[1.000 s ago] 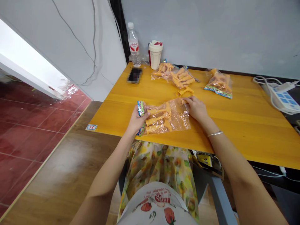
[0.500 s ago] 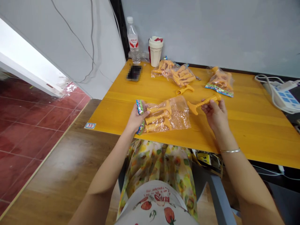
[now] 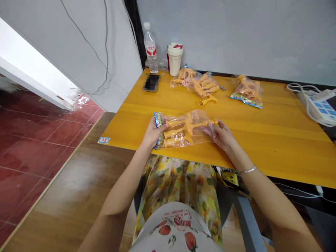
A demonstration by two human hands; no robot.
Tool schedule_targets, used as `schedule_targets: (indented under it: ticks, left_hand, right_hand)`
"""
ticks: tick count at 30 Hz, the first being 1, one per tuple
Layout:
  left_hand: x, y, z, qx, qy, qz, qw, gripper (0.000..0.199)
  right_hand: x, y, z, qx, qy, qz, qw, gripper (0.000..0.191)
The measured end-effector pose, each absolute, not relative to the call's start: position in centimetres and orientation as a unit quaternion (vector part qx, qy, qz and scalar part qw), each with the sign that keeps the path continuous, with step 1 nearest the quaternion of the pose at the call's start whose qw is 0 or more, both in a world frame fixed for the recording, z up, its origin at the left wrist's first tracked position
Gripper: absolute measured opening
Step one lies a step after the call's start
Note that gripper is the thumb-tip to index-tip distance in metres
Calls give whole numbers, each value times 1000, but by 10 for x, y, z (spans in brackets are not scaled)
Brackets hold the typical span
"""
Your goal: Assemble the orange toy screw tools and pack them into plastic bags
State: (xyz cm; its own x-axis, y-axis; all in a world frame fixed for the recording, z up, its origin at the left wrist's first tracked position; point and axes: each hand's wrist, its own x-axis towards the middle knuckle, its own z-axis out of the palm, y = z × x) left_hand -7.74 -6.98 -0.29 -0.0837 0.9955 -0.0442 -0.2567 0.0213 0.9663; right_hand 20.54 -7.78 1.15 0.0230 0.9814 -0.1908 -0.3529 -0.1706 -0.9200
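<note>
My left hand [image 3: 153, 134] is closed on the colourful header end of a clear plastic bag [image 3: 201, 139]. Inside the bag lie several orange plastic pieces [image 3: 173, 133], each a tube with a forked end. Fingers of my right hand [image 3: 223, 136] are closed around another orange plastic piece [image 3: 203, 123], whose forked end sits within the bag's right side, by the pieces there. The fingertips are partly behind clear film. One loose orange piece [image 3: 208, 100] rests on the table beyond the bag.
Filled bags of orange pieces lie at the back middle [image 3: 204, 85] and back right [image 3: 246, 91] of the wooden table [image 3: 278, 140]. A water bottle [image 3: 150, 49], a cream cup [image 3: 174, 59] and a phone [image 3: 151, 82] stand or lie back left. A power strip [image 3: 319, 107] is far right.
My right hand has moved left, bringing the orange plastic piece from beside the bag into its right side. My left hand keeps hold of the bag's header end.
</note>
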Motion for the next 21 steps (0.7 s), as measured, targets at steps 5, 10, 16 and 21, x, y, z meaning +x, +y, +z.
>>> schedule_targets:
  ticks: [5,10,16,21]
  left_hand:
    - [-78,-70,-2,394,457,570,558,51]
    - [-79,-71,1,384,445,562,582,48]
    - [-77,-72,6,366,429,540,624,46]
    - [-75,-74,8,368,412,525,648,49]
  right_hand:
    - [188,-75,14,-440,-361,624,536,50]
    - [176,-76,22,-446,-331,652,517,58]
    - [157,-89,27,-448,-373,637,505,57]
    - [149,-92,22,-472,-523,505,499,47]
